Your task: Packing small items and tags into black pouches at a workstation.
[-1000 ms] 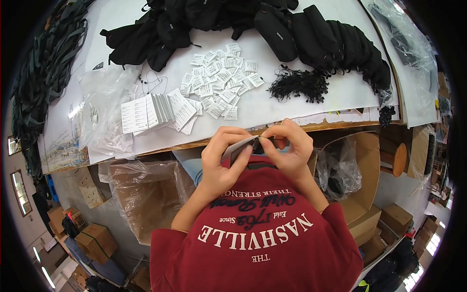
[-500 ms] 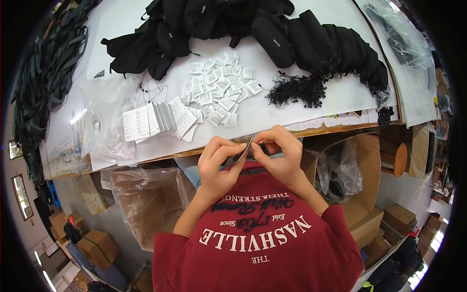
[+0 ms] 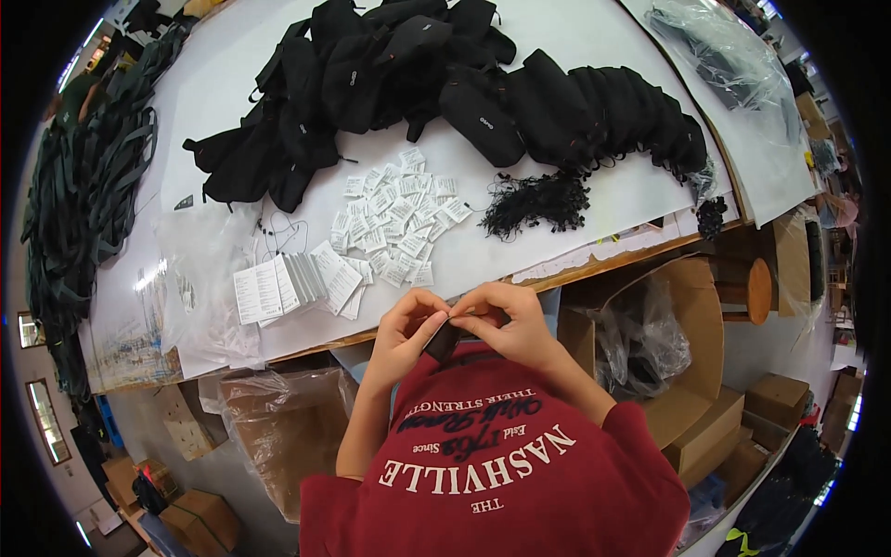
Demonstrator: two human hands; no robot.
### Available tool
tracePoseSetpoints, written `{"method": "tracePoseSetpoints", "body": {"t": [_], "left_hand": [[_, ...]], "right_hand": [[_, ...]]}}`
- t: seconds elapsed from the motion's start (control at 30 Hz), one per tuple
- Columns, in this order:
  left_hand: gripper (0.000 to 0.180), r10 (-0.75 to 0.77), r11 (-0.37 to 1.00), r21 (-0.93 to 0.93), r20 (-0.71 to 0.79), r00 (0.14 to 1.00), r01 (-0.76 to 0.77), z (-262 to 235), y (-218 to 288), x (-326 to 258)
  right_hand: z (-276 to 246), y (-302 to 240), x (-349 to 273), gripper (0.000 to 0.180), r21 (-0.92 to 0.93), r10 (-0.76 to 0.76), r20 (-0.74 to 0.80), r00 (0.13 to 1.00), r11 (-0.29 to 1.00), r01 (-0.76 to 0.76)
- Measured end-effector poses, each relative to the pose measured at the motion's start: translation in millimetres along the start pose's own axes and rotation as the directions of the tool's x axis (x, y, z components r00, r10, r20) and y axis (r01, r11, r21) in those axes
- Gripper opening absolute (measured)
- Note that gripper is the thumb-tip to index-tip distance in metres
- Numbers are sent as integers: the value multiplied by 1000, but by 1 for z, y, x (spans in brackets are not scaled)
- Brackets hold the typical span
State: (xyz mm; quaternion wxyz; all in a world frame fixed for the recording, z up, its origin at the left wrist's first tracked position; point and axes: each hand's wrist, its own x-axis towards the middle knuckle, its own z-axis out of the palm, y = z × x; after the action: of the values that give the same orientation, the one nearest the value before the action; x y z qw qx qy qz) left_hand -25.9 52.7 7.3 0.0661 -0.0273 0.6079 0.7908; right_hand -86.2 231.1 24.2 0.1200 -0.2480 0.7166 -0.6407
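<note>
Both my hands meet just off the table's near edge, in front of my red shirt. My left hand point(image 3: 405, 327) is closed, thumb and fingers pinching a small dark flat tag point(image 3: 444, 344) by its upper end. My right hand point(image 3: 507, 320) is closed in a fine pinch at that same end, fingertips touching the left ones. What lies between the right fingertips is too small to make out. Beyond my hands lie white printed cards point(image 3: 274, 289) in a fanned stack, a heap of small white packets point(image 3: 394, 218) and a tangle of thin black cords point(image 3: 535, 202).
Black pouches point(image 3: 357, 84) are piled across the white table point(image 3: 218, 74), with a row at right. Clear plastic bags point(image 3: 200, 278) lie at left beside hanging dark straps point(image 3: 88, 195). Open cardboard boxes point(image 3: 696, 325) and a plastic-lined box point(image 3: 288, 422) stand below the table edge.
The view has shifted, so the table things sit lower and slightly left. The tag hangs lower between my hands, and the cord loop above the fingertips no longer shows.
</note>
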Motion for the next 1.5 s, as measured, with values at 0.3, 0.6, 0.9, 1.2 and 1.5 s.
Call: {"method": "tracePoseSetpoints", "body": {"t": [0.3,0.6,0.9,1.2,1.5], "left_hand": [[8,67,982,168,142,988,-91,5,10,70],[54,529,548,834,-289,797,-61,-26,-19,321],[58,409,760,559,-16,912,-331,-27,10,251],[37,527,669,598,38,849,-442,-44,-27,94],[14,344,809,564,-219,913,-169,-26,-46,58]], "right_hand": [[-15,23,4,15,439,332,191,924,813,-383],[-36,26,-27,14,303,338,37,940,893,-333],[-37,48,-38,14,334,364,-225,904,900,-279],[-23,43,27,13,-96,195,-365,910,965,-245],[9,36,34,14,-442,89,-189,978,882,-165]]}}
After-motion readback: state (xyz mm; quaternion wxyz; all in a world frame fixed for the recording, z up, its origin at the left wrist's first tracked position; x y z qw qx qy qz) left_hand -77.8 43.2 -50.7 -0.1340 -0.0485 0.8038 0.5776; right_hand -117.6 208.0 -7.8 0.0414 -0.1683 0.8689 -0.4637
